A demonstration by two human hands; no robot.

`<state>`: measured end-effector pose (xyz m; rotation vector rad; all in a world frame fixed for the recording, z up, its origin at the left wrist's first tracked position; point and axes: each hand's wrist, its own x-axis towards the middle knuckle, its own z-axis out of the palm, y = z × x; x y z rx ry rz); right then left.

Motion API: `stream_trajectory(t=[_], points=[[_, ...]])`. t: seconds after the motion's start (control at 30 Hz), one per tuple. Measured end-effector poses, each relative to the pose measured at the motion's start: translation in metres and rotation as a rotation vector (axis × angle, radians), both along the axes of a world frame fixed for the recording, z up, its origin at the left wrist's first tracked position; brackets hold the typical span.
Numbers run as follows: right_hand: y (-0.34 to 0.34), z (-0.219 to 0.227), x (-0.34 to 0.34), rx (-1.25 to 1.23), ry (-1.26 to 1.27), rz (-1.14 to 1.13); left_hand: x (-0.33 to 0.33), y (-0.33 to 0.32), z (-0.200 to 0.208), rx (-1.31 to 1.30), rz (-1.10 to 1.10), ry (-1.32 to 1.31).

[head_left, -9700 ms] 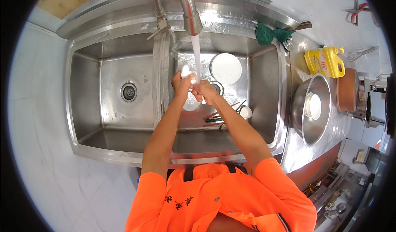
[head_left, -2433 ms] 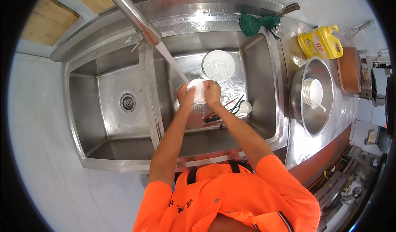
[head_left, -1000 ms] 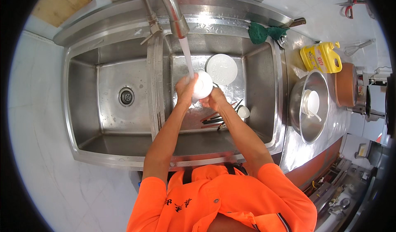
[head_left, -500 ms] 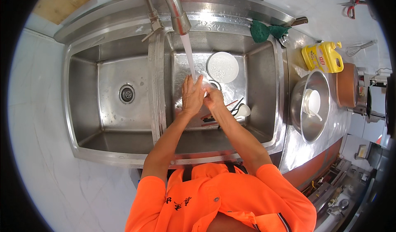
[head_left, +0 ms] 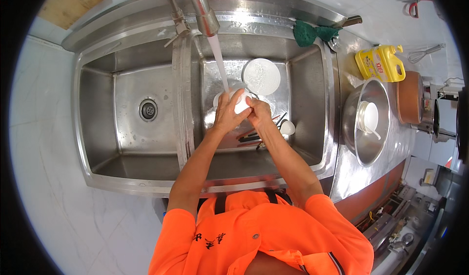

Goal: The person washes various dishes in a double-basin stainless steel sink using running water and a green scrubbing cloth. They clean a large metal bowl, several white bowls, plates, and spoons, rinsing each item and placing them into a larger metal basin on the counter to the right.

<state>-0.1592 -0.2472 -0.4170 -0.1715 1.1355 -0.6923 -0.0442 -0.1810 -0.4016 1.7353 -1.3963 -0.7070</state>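
Over the right sink basin [head_left: 309, 89], both hands grip a small white bowl [head_left: 242, 104] under the tap. My left hand [head_left: 228, 113] wraps its outer side, with the water stream [head_left: 220, 65] falling beside the fingers. Closed on the opposite rim is my right hand [head_left: 260, 111]. Much of the bowl is hidden by the fingers. Beyond the hands a white plate [head_left: 262, 75] lies wet on the basin floor. Near my right forearm rest a white spoon [head_left: 287, 128] and several chopsticks [head_left: 250, 139].
The steel tap [head_left: 207, 22] hangs over the right basin. Left of it is another basin [head_left: 146, 138] with a drain. A green scouring pad [head_left: 305, 33] sits at the back rim. On the right counter stand a yellow jug [head_left: 378, 64] and a steel bowl [head_left: 352, 118] holding white dishes [head_left: 370, 116].
The white bowl shows more between my hands, which have turned it. My right hand has shifted slightly to the right. Water keeps running.
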Motion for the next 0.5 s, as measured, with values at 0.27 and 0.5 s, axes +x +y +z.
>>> stream_trajectory(t=[0.27,0.5], points=[[0.002,0.030,-0.009,-0.132,-0.033,0.006,0.011,-0.005,-0.013,0.107,0.258,1.017],[0.029,0.033,0.002,-0.910,0.638,0.482,-0.001,-0.015,-0.002,0.396,0.451,1.308]])
